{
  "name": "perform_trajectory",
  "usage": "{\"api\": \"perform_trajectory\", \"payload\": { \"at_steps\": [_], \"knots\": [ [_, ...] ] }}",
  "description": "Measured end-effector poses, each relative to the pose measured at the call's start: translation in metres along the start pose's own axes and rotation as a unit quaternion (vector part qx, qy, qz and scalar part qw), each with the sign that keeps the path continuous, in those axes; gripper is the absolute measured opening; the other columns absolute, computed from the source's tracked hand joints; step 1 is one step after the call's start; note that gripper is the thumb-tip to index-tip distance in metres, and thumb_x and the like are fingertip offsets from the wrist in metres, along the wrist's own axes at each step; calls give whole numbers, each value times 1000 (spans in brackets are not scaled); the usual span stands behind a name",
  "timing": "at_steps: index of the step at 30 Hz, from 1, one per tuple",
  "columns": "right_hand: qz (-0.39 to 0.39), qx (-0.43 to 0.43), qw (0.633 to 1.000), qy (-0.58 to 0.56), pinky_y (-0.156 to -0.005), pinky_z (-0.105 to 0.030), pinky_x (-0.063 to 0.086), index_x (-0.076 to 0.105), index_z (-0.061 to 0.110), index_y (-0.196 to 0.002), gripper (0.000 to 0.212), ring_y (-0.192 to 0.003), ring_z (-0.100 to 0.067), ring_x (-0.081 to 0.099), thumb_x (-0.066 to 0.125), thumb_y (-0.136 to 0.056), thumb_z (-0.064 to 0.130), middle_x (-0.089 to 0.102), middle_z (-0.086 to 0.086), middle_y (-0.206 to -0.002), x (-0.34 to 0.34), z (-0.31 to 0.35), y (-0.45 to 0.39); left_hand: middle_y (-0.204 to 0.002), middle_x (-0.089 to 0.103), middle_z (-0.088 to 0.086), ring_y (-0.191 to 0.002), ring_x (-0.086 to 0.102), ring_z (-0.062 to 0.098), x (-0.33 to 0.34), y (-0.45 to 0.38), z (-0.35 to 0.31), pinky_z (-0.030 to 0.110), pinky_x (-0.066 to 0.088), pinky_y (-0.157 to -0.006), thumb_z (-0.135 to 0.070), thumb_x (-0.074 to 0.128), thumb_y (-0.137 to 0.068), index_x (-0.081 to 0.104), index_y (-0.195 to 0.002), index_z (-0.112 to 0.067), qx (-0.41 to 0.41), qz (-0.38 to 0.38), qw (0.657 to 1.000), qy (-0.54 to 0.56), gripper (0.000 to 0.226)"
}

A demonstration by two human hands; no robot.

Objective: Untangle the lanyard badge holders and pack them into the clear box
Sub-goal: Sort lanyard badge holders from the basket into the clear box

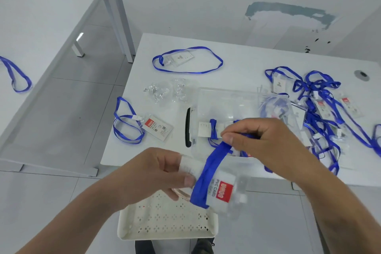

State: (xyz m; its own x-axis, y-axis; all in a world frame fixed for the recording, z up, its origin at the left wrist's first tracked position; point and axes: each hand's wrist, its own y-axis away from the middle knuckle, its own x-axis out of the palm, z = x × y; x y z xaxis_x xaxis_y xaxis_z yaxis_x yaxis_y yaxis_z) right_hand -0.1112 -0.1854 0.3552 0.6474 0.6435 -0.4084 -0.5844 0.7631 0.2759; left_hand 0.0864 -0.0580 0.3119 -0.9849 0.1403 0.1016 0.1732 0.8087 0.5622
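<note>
White bench [237,47], head view: I count two loose lanyards [186,61] toward its left edge, one tangle [321,109] right, one clear box [237,113] centre. My left hand [156,173] grips one badge holder [222,189]; right hand [261,138] pinches its strap [212,163].

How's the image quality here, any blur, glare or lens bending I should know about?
Head view: wide-angle bending, the table edge curving; lighting soft and even, shadows faint; the clear box hard to make out against the white table; the badge holder gripped by the left hand slightly soft, its small print unreadable; the right hand pinching the blue lanyard fairly sharp.
</note>
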Motion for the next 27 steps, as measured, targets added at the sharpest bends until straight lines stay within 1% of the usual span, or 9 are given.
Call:
{"api": "perform_trajectory", "payload": {
  "at_steps": [3,6,8,11,14,17,19,22,27],
  "knots": [
    [15,35,998,-59,-59,-17,46,74,39,-64,28,-57,-1,56,73,-77,15,69,11,-62,15,-19,5,-100,75,16,-76,74,26,4,-4,-4,27,59,-61,-11,80,-76,76,-99,-6,30,-24,984,172,24],
    [46,93,994,-40,-46,-21,31,63,34,-54,40,-45,-8,36,60,-92,21,51,10,-49,36,-32,25,-99,76,15,-74,75,25,11,-15,-15,27,61,-58,-11,70,-76,77,-96,-6,23,-108,959,261,21],
    [77,80,994,-16,-50,-21,31,60,38,-61,38,-52,-8,37,50,-97,35,54,5,-63,46,-36,37,-98,77,10,-78,76,25,15,-25,-21,28,62,-64,-10,69,-82,75,-96,-9,21,-185,953,237,15],
    [86,8,988,127,-63,-16,36,48,51,-73,28,-69,-3,46,39,-98,44,48,16,-80,41,-34,48,-89,78,1,-78,76,21,21,-34,-28,31,62,-70,-11,68,-88,74,-97,-15,20,-257,960,111,11],
    [56,-81,962,256,-70,-18,40,45,46,-78,21,-80,-4,48,36,-96,48,44,18,-88,15,-29,46,-80,78,-5,-72,76,15,30,-39,-35,26,61,-68,-12,67,-89,72,-93,-21,23,-247,969,11,11],
    [-34,-125,955,268,-68,-22,45,62,37,-85,20,-79,-5,54,51,-86,53,58,17,-81,-14,-25,35,-80,78,-5,-72,76,14,37,-43,-38,25,59,-69,-13,67,-90,74,-95,-18,15,-201,979,-32,10],
    [-82,-112,966,220,-69,-27,47,69,37,-80,10,-84,-7,56,68,-77,46,62,17,-82,-26,-25,23,-82,78,-3,-74,76,15,39,-44,-41,27,60,-72,-12,67,-89,75,-95,-18,10,-171,985,-34,11],
    [-105,-77,977,167,-75,-29,50,71,35,-76,12,-92,-5,60,79,-68,41,64,20,-93,-40,-30,4,-86,79,-1,-78,76,17,41,-51,-48,34,61,-80,-11,67,-89,75,-95,-19,6,-146,989,-34,12],
    [-70,39,996,38,-65,-34,58,71,28,-81,16,-71,-17,69,84,-71,26,72,11,-77,-56,-42,-34,-88,78,0,-81,76,18,42,-73,-59,39,59,-86,-10,68,-88,73,-97,-17,-12,-167,986,-8,13]
  ]
}}
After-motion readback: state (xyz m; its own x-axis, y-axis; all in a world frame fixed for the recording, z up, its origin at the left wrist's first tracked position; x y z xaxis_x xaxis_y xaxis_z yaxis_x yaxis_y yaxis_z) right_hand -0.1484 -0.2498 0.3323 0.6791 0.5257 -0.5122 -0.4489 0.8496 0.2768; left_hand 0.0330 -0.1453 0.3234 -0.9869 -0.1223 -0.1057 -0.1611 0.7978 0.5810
